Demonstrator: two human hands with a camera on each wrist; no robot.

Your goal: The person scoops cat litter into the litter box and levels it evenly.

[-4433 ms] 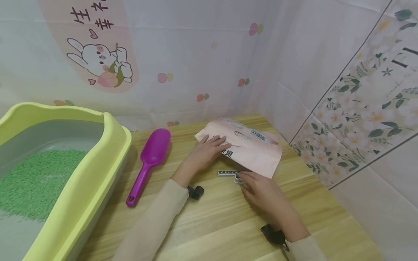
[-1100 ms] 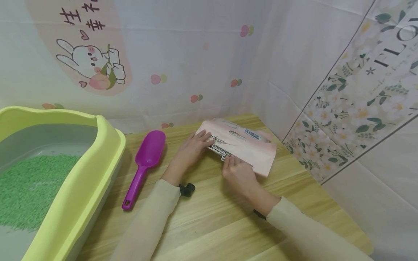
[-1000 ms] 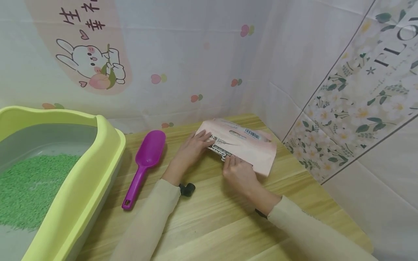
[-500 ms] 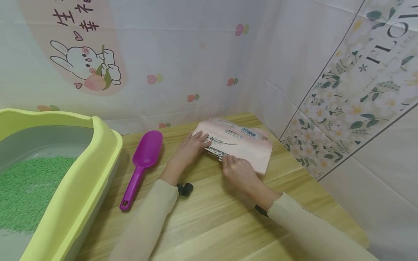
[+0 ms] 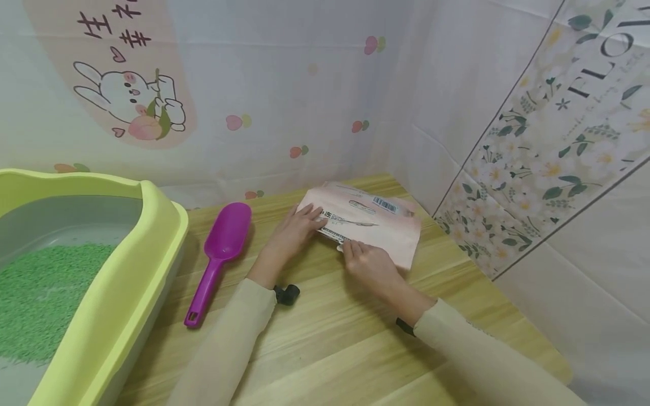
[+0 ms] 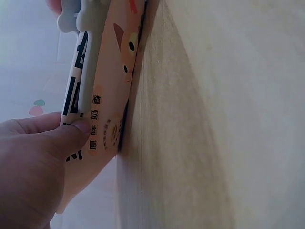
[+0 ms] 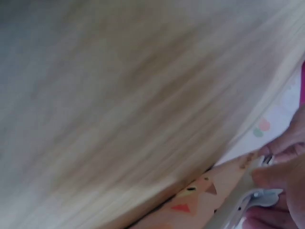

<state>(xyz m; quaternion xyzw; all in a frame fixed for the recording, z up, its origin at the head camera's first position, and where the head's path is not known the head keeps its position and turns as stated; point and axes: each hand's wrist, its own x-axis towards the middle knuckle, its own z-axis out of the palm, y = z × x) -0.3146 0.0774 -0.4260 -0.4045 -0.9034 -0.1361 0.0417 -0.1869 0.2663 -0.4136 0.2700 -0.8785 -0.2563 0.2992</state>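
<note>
A pale pink printed bag lies on the wooden table in the head view, with a cat picture on its underside in the left wrist view. My left hand pinches the left end of the bag's near edge, thumb on the printed face. A bag clip, pale with a piano-key pattern, lies along that edge, one arm over the printed side. By its lever, the clip is held in my right hand, fingers curled. Whether the clip is fully closed on the bag I cannot tell.
On the left stands a yellow-rimmed grey litter tray with green pellets in it. A purple scoop lies between the tray and my left arm. Printed cloth walls rise behind and to the right of the table.
Since the oldest frame my right hand has brought the clip up from below the bag onto its near edge. Over the last second both hands have stayed nearly still; the view has shifted slightly.
</note>
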